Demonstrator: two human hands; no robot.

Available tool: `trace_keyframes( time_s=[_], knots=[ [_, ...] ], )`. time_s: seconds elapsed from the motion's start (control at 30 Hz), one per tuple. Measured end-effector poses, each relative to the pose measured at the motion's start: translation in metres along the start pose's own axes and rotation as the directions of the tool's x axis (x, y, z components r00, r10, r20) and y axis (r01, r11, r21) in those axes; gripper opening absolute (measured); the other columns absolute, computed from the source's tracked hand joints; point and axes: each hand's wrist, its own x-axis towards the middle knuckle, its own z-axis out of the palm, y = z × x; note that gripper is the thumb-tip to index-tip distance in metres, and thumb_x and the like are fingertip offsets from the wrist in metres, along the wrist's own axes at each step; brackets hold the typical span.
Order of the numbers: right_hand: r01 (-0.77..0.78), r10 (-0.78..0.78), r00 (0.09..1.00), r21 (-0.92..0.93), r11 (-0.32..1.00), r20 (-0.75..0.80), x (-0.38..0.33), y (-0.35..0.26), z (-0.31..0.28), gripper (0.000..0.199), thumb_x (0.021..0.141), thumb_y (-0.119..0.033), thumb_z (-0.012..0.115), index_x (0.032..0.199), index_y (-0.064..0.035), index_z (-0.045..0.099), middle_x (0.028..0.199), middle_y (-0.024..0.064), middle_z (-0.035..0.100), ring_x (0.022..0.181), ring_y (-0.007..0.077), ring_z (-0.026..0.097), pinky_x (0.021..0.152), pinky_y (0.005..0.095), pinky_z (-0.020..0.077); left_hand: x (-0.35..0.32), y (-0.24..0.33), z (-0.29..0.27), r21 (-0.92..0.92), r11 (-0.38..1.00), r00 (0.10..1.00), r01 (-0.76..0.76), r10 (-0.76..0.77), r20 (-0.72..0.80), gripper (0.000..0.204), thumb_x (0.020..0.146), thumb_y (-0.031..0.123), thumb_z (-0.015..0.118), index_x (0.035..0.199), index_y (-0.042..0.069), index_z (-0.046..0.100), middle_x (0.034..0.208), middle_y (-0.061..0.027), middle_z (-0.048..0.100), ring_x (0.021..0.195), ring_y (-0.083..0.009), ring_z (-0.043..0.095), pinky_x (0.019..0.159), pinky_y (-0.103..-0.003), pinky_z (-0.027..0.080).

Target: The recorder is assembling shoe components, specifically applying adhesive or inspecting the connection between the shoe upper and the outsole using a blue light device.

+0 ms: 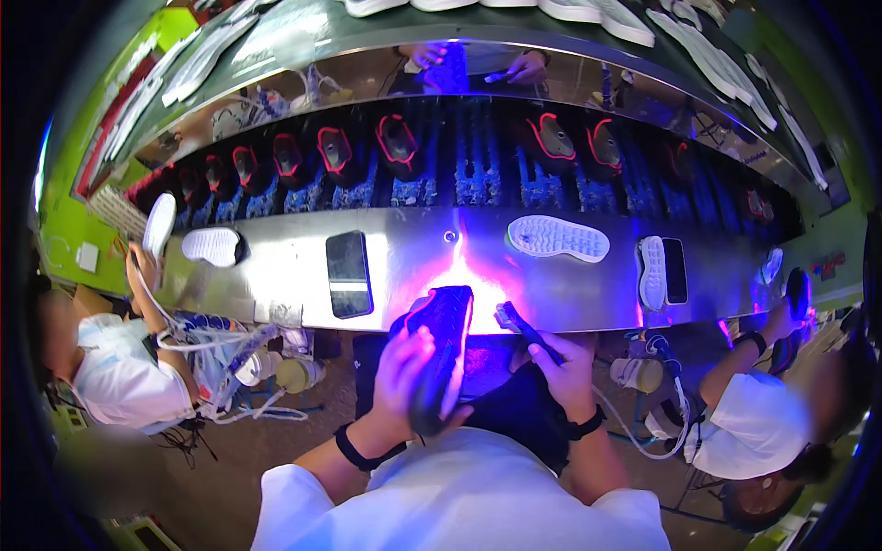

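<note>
My left hand (pixel 404 372) grips a dark shoe upper (pixel 441 354), held upright in front of me under violet light. My right hand (pixel 562 367) holds a dark brush-like tool (pixel 522 326) just right of the shoe, its tip near the shoe's edge. Both hands sit below the front edge of a shiny metal bench (pixel 413 257). A white sole (pixel 559 237) lies on the bench beyond my right hand.
Dark shoes with red rims (pixel 398 140) ride a conveyor behind the bench. A dark rectangular panel (pixel 349 273) and more white soles (pixel 211 245) lie on the bench. A person on the left lifts a white sole (pixel 160 223); another person (pixel 772 413) works on the right.
</note>
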Motion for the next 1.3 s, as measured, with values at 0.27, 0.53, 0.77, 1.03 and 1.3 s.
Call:
trace_keyframes(
  time_s=[0.27,0.53,0.77,1.03,1.3],
  knots=[
    [0.135,-0.132,0.991,-0.167,0.977,0.028,0.027,-0.021,0.023,0.028,0.092,-0.010,0.076,0.117,0.0015,0.074,0.074,0.0052,0.071,0.063,0.0101,0.063,0.062,0.0252,0.0485,-0.057,0.002,0.014,0.036,0.994,0.977,-0.101,0.093,0.192,0.045,0.087,0.016,0.065,0.128,-0.001,0.062,0.141,-0.0231,0.059,0.135,-0.0376,0.056,0.115,-0.061,0.035],
    [-0.095,0.095,0.984,-0.002,0.995,0.152,0.006,0.010,0.015,0.031,0.095,-0.013,0.074,0.123,0.0017,0.072,0.080,-0.0017,0.067,0.072,0.0063,0.059,0.066,0.0237,0.0463,-0.060,-0.004,0.015,0.043,0.986,0.953,-0.161,0.144,0.267,0.042,0.087,0.015,0.064,0.127,0.002,0.064,0.140,-0.0199,0.061,0.135,-0.0349,0.057,0.116,-0.059,0.035],
    [0.026,-0.018,0.987,-0.051,0.998,0.159,-0.016,0.009,0.011,0.027,0.095,-0.011,0.074,0.119,0.0018,0.073,0.097,0.0075,0.076,0.086,0.0117,0.067,0.079,0.0266,0.0531,-0.054,0.000,0.015,0.066,0.983,0.949,-0.170,0.146,0.279,0.044,0.087,0.015,0.064,0.129,0.001,0.063,0.141,-0.0204,0.060,0.136,-0.0351,0.056,0.117,-0.059,0.034],
    [-0.047,0.055,0.969,-0.036,0.998,0.241,-0.031,0.013,-0.014,0.029,0.094,-0.010,0.074,0.121,0.0008,0.073,0.091,0.0074,0.075,0.081,0.0115,0.066,0.077,0.0269,0.0529,-0.041,0.011,0.013,0.073,0.977,0.928,-0.202,0.167,0.334,0.047,0.085,0.015,0.067,0.127,-0.004,0.060,0.138,-0.0262,0.060,0.132,-0.0408,0.058,0.114,-0.063,0.036],
    [-0.148,0.130,0.949,0.043,0.988,0.286,-0.070,-0.010,-0.036,0.028,0.096,-0.012,0.072,0.121,0.0005,0.072,0.086,0.0039,0.073,0.077,0.0089,0.063,0.074,0.0264,0.0521,-0.028,0.028,0.021,0.043,0.987,0.934,-0.158,0.135,0.330,0.055,0.085,0.020,0.068,0.131,-0.006,0.056,0.139,-0.0291,0.058,0.133,-0.0431,0.056,0.115,-0.064,0.033]
  ],
)
